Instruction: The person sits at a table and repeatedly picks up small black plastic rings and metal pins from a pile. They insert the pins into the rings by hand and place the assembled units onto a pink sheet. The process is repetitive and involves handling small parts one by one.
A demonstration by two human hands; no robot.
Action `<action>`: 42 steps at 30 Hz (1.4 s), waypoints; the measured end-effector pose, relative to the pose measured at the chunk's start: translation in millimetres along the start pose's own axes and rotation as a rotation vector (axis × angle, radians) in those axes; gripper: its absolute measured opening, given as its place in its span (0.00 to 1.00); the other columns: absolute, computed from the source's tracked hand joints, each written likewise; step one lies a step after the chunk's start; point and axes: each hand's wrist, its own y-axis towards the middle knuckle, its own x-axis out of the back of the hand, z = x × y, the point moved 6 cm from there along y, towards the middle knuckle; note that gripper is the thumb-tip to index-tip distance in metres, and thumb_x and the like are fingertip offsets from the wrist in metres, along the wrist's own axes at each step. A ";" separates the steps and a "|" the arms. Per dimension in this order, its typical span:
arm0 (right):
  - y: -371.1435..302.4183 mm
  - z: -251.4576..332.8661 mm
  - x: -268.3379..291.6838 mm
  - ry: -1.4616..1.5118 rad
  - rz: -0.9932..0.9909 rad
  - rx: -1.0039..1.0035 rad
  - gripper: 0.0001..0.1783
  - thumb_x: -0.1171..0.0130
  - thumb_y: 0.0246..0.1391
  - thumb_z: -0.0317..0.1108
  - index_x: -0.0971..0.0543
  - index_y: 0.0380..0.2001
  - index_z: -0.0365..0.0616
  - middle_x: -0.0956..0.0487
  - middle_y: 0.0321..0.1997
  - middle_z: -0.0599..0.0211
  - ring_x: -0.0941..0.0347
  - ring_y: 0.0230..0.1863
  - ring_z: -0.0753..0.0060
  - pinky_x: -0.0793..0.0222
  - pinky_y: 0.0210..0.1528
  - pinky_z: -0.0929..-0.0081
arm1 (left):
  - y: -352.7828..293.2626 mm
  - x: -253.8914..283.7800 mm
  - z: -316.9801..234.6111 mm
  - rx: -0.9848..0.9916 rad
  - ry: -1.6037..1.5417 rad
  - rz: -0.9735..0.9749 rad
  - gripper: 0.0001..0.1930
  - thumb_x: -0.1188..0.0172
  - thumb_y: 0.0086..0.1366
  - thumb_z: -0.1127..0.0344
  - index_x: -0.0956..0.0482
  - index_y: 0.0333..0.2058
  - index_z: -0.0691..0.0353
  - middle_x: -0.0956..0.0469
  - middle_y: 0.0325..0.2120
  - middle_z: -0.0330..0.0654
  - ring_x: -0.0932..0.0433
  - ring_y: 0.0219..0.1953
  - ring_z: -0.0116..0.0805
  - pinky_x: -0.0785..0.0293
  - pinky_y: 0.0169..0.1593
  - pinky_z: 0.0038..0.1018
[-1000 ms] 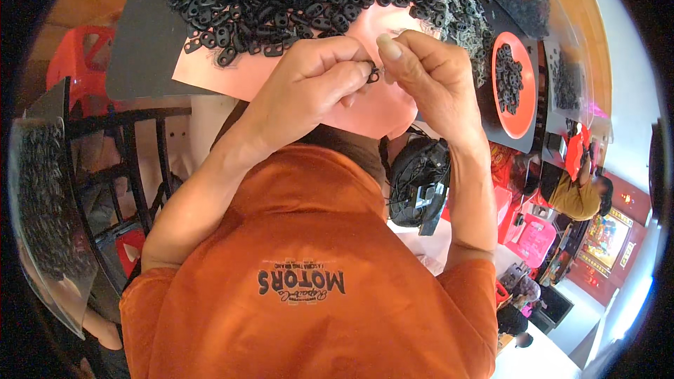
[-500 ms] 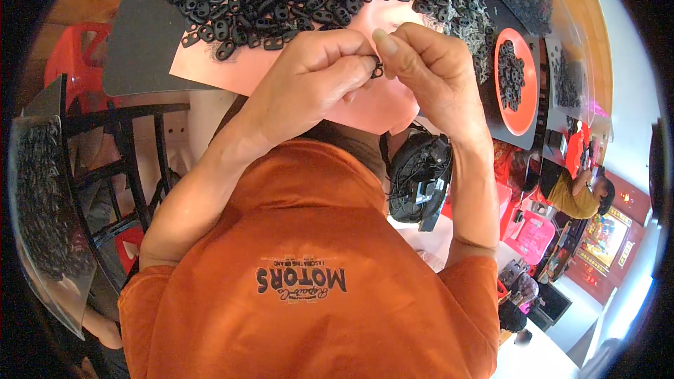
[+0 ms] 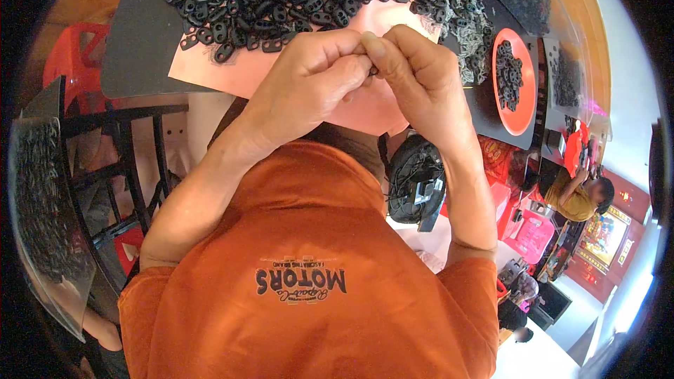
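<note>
My left hand (image 3: 312,84) is closed in a pinch around a small black cord lock piece (image 3: 373,70), of which only a bit shows between the fingers. Up against it is my right hand (image 3: 425,77), thumb pressed to the bent forefinger; whatever it grips is hidden. Both hands are held over a pink sheet (image 3: 210,67) on a dark table. Just beyond them spreads a big heap of black two-hole cord lock pieces (image 3: 260,0). Small silvery pieces, apparently springs (image 3: 472,45), are heaped to the right of it.
An orange-red plate (image 3: 518,121) of small black parts stands at the table's right. A black bag-like thing (image 3: 414,175) with a small device lies below my right wrist. On the left are a dark chair frame (image 3: 126,161) and a red chair (image 3: 77,63). A person (image 3: 579,196) sits far right.
My right hand has moved slightly left, so its thumb now meets my left fingers. The black cord lock piece, whose ring showed before, is now mostly covered.
</note>
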 end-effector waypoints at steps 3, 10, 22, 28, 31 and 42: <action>-3.1 9.3 5.6 -0.146 -0.020 0.086 0.13 0.47 0.53 0.34 0.30 0.21 0.36 0.33 0.15 0.55 0.35 0.16 0.58 0.40 0.20 0.67 | -0.1 -1.2 -1.3 -0.002 0.022 0.012 0.10 0.51 0.61 0.65 0.24 0.35 0.62 0.30 0.22 0.27 0.35 0.25 0.15 0.38 0.28 0.14; -11.0 15.8 9.1 -0.044 0.097 0.101 0.08 0.50 0.53 0.30 0.31 0.25 0.35 0.32 0.19 0.52 0.34 0.21 0.55 0.38 0.24 0.67 | -1.6 0.1 -2.9 -0.039 -0.001 0.064 0.08 0.51 0.62 0.64 0.26 0.28 0.61 0.33 0.20 0.26 0.36 0.24 0.15 0.39 0.28 0.14; -10.5 -6.6 -1.2 0.191 0.173 -0.115 0.12 0.50 0.57 0.35 0.28 0.27 0.37 0.33 0.19 0.68 0.38 0.22 0.82 0.39 0.22 0.79 | -2.3 0.6 -1.2 -0.032 0.025 0.066 0.08 0.51 0.62 0.64 0.28 0.27 0.60 0.35 0.19 0.26 0.37 0.23 0.15 0.40 0.27 0.15; -8.8 -4.5 3.2 0.189 0.137 -0.088 0.12 0.50 0.57 0.37 0.28 0.30 0.37 0.29 0.24 0.68 0.36 0.27 0.82 0.36 0.28 0.79 | -3.8 1.6 -6.8 -0.052 -0.003 0.044 0.09 0.51 0.62 0.63 0.27 0.27 0.60 0.35 0.18 0.27 0.37 0.22 0.15 0.40 0.26 0.15; -11.7 -3.4 5.4 0.213 0.105 -0.096 0.11 0.49 0.57 0.36 0.29 0.32 0.37 0.29 0.25 0.67 0.35 0.27 0.80 0.36 0.29 0.79 | -3.3 1.1 -7.4 -0.064 -0.002 0.032 0.09 0.51 0.62 0.63 0.27 0.27 0.60 0.35 0.18 0.27 0.38 0.22 0.15 0.40 0.26 0.15; -8.7 3.4 0.0 -0.049 -0.007 0.072 0.07 0.50 0.55 0.30 0.31 0.29 0.35 0.29 0.25 0.51 0.30 0.27 0.53 0.34 0.29 0.67 | -2.9 1.8 1.5 -0.066 -0.010 -0.073 0.09 0.52 0.60 0.68 0.30 0.22 0.65 0.38 0.15 0.28 0.42 0.20 0.16 0.45 0.22 0.18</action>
